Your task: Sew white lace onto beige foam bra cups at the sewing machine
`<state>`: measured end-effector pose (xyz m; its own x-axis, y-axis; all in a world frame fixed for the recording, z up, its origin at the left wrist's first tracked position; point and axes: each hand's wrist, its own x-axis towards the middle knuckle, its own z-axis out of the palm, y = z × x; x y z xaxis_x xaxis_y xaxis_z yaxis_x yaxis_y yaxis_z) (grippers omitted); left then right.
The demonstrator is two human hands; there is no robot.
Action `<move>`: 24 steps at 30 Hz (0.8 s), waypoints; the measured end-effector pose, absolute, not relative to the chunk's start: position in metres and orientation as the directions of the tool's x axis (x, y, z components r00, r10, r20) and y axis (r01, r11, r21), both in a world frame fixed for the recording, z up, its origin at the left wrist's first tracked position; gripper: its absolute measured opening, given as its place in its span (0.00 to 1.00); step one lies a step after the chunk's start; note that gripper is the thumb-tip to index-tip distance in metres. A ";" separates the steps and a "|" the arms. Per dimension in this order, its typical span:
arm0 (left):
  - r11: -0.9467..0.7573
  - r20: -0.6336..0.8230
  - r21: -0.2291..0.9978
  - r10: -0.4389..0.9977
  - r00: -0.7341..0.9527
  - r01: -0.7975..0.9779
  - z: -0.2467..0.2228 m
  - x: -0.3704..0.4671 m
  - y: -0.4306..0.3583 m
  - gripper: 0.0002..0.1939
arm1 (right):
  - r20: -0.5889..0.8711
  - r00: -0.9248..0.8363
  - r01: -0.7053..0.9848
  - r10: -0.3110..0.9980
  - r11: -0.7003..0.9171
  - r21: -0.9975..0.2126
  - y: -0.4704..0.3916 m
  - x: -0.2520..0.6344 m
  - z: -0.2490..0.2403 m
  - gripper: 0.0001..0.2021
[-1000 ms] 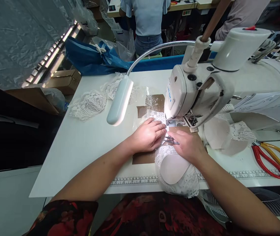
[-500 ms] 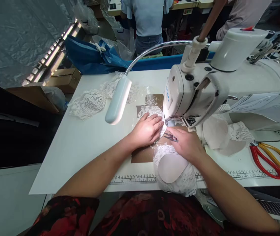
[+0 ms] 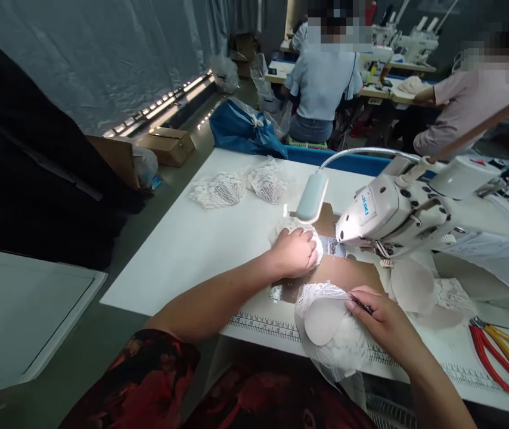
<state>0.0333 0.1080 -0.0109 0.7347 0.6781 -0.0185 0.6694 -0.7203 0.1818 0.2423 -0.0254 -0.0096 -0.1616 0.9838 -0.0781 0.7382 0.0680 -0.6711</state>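
Left hand (image 3: pixel 297 253) and lace piece (image 3: pixel 297 224) withdrawn from the machine head (image 3: pixel 368 214); left fingers, previously extended, now curled; right hand (image 3: pixel 384 316) and snips (image 3: pixel 362 304) relocated to the near cup's (image 3: pixel 325 322) lace edge.

The sewing machine (image 3: pixel 375 208) says JUKI in blue on its head. The ruler strip (image 3: pixel 266 326) on the table (image 3: pixel 169 256), on the near side of the machine, seems numbered, but it's too blurry to read tbh.

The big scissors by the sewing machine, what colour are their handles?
One handle is red, the other yellow-orange; the head view shows it.
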 end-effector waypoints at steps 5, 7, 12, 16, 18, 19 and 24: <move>-0.604 -0.171 0.211 0.751 0.638 0.768 0.007 -0.013 0.112 0.14 | -0.133 -0.160 0.717 0.978 0.023 -0.696 0.000 0.204 0.004 0.13; -0.560 -0.155 0.217 0.789 0.594 0.800 0.008 -0.039 0.115 0.16 | -0.181 -0.203 0.619 0.962 -0.018 -0.786 0.014 0.185 0.008 0.13; -0.475 -0.015 0.184 0.874 0.486 0.860 0.028 -0.101 0.135 0.06 | 0.111 -0.194 0.427 0.975 0.186 -0.885 0.066 0.130 0.014 0.12; -0.375 0.479 0.098 0.830 0.287 0.922 0.056 -0.131 0.174 0.06 | 0.470 -0.069 0.473 0.880 0.443 -0.761 0.124 0.098 0.016 0.14; -0.339 0.543 0.063 0.801 0.253 0.939 0.058 -0.138 0.195 0.09 | 0.460 -0.150 0.593 0.875 0.452 -0.666 0.146 0.094 0.014 0.18; -0.325 0.492 0.053 0.831 0.259 0.944 0.054 -0.140 0.203 0.11 | 0.415 -0.197 0.648 0.888 0.436 -0.625 0.152 0.094 0.011 0.19; -0.385 0.128 0.059 0.918 0.376 0.921 0.012 -0.141 0.209 0.30 | 0.206 -0.441 0.706 0.873 0.480 -0.522 0.113 0.128 -0.003 0.20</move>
